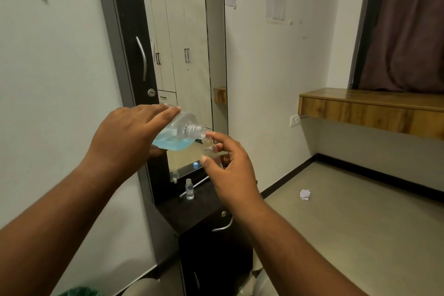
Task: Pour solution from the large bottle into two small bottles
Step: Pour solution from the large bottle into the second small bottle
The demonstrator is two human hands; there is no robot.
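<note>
The large bottle (179, 131), part-filled with blue solution, is tipped in the left hand (127, 134), fingers (156, 110) curled over its body, its open neck touching the mouth of a small bottle (209, 148) pinched in the right hand (230, 166). A slow tilt, mouths kept aligned, should avoid spills. A second small bottle (189, 189) stands uncapped on the dark counter (192, 214) below. Whether liquid is flowing, and the held bottle's fill level, cannot be made out.
</note>
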